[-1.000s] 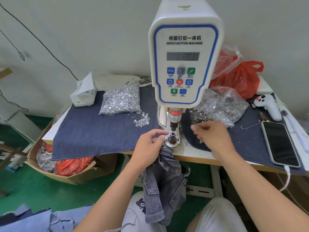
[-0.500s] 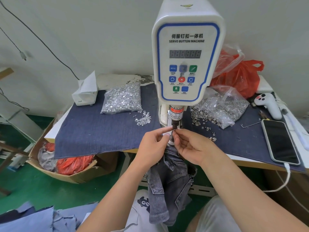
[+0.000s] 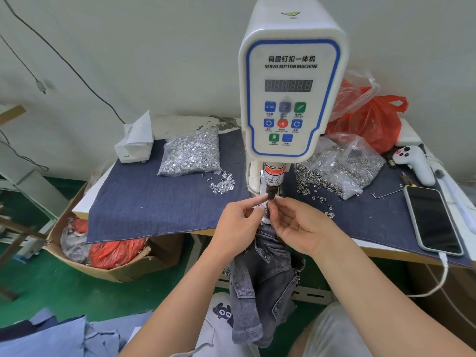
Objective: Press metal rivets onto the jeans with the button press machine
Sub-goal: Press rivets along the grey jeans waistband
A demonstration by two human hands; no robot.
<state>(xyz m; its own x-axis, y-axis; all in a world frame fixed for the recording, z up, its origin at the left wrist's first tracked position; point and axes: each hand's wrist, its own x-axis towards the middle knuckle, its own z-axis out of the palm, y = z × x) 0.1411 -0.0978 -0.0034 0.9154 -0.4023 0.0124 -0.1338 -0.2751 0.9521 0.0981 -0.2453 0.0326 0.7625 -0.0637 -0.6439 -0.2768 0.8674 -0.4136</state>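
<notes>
The desk [image 3: 401,249] carries a spread of blue denim cloth [image 3: 154,199], and the white button press machine [image 3: 291,81] stands at its middle, its dark punch tip [image 3: 271,193] pointing down toward the front edge. The grey jeans [image 3: 260,287] hang from under that punch over the desk edge into the person's lap. To the left of the machine lies a clear bag of rivet tacks [image 3: 192,153] with a few spilled beside it; to the right, a bag of rivet caps [image 3: 340,168], also with strays on the cloth. A phone [image 3: 435,220] lies near the right edge.

Both hands meet just under the punch. The left hand [image 3: 237,225] has its fingers curled toward the spot, index finger stretched to the punch tip — whether it pinches the jeans edge is hidden. The right hand [image 3: 296,225] has thumb and fingertips closed on something small at the punch tip, probably a rivet cap being seated; the piece itself is too small to make out.

The main risk, as I judge it, is fingers lying directly beneath the punch — a cycle started now would catch them. A cap seated crooked could also drop or crush skewed, and the hanging weight of the jeans could drag the fabric off the die.
</notes>
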